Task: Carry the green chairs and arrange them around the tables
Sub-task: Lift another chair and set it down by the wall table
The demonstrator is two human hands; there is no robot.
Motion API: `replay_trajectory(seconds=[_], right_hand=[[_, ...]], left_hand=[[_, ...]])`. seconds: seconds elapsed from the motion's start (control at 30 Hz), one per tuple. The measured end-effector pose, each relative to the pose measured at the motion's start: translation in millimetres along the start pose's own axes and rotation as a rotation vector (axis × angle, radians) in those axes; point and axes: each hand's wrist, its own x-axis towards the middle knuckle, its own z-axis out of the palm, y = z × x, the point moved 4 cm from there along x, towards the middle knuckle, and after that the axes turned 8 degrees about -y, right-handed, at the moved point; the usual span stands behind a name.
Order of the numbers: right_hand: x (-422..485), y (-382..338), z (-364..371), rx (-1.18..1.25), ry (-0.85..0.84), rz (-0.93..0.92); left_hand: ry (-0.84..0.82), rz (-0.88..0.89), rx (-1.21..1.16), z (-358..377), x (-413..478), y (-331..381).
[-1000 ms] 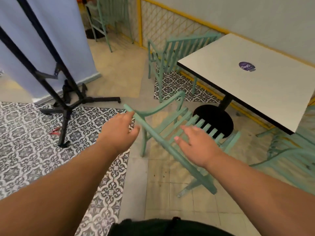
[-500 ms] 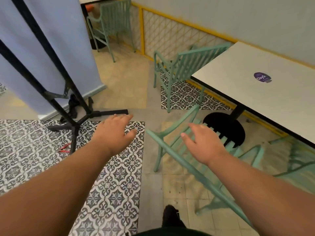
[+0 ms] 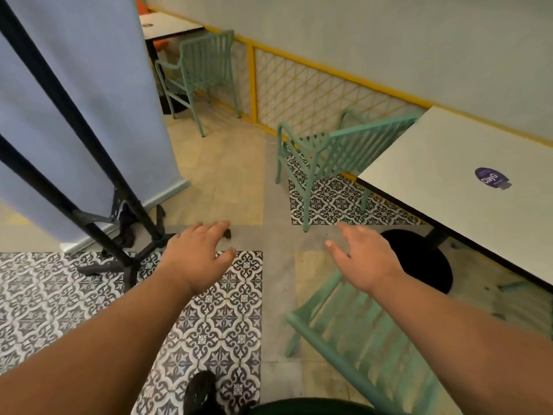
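Three green chairs show: the nearest chair [image 3: 359,333] at 5 o'clock below the right forearm, a second chair [image 3: 329,151] at 1 o'clock against the far edge of the near table [image 3: 449,175], and a third chair [image 3: 203,67] at 12 by the far table [image 3: 167,23]. The left hand [image 3: 194,259] and right hand [image 3: 365,259] hover with fingers spread, holding nothing. Bare floor runs toward 12 between the banner stand [image 3: 89,139] at 10 and the second chair.

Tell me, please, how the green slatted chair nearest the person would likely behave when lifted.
The nearest green chair is probably stiff: its slats and top rail look straight and solid. It is likely fairly light for its size, being open slats on thin legs. Being bulky, it may swing or catch the table close by.
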Motion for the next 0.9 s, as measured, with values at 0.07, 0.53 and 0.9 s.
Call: replay_trajectory(seconds=[0.07, 0.53, 0.9], right_hand=[[24, -14, 1, 0.005, 0.023, 0.039], [123, -83, -26, 0.166, 0.154, 0.29], [257, -26, -70, 0.129, 0.14, 0.354]], left_hand=[[-0.006, 0.026, 0.017, -11, 29, -23], [-0.078, 0.295, 0.142, -92, 204, -94], [-0.08, 0.329, 0.108, -129, 357, -54]])
